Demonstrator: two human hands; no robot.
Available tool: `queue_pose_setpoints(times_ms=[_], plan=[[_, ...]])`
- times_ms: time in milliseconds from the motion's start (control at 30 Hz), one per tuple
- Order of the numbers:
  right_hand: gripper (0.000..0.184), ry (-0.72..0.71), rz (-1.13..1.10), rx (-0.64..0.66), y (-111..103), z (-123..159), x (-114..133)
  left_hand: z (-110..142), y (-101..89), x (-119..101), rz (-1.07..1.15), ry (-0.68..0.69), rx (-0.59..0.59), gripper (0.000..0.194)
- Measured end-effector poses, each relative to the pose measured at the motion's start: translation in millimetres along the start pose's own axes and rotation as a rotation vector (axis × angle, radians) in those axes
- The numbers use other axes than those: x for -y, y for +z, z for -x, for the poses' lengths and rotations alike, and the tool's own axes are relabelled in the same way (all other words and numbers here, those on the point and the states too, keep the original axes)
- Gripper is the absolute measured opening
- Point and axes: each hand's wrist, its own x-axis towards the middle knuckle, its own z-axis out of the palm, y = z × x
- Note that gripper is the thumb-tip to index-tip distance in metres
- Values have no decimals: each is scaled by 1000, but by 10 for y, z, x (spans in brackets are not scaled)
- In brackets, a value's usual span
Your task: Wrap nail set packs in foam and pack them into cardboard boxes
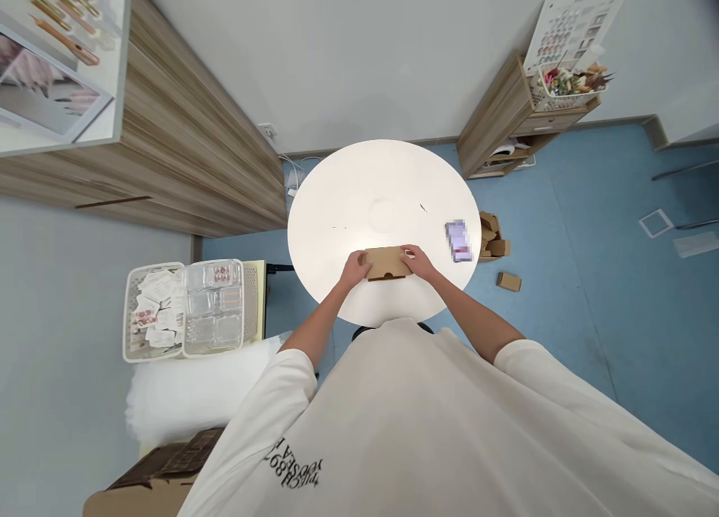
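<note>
A small brown cardboard box (pixel 385 262) is at the near part of the round white table (pixel 359 180), its front edge with a half-round notch toward me. My left hand (pixel 356 268) grips its left end, thumb along the near side. At the right end, my right hand (pixel 418 261) holds the box with thumb and fingers around the corner. What is inside the box cannot be seen. To the right on the table lies a phone (pixel 459 240), blurred out in the picture.
Brown boxes (pixel 491 236) sit in a heap on the floor right of the table, with a single box (pixel 508 281) nearby. White baskets (pixel 213 307) of packets and clear cases stand at left, above a white wrapping roll (pixel 191 389). A wooden cabinet (pixel 207 120) rises beyond.
</note>
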Motion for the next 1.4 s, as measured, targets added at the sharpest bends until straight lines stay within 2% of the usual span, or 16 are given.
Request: queue_pose_setpoints(times_ms=[167,333,467,633,833,933,1067,1200,1400], plan=[[43,-49,134,-45,94,195,-284,216,128,248,-135,-20,-65,47],[45,5,122,-77,182,337,-450,315,134,306,-199,-97,-185,41],[48,42,132,-73,220,330,-491,247,122,284,-262,-170,-150,35],[54,84,129,-46,237,284,-496,172,220,218,-297,-291,-82,35],[52,59,138,-20,236,286,-411,127,355,161,-217,-358,-118,33],[51,66,141,-11,227,301,-354,150,400,135,-255,-270,-135,33],[51,69,160,-1,215,322,-307,265,437,73,-406,-35,-140,42],[58,40,204,24,196,339,-292,358,415,73,-471,97,-32,61],[87,-63,452,101,199,384,-359,414,365,231,-610,135,139,92]])
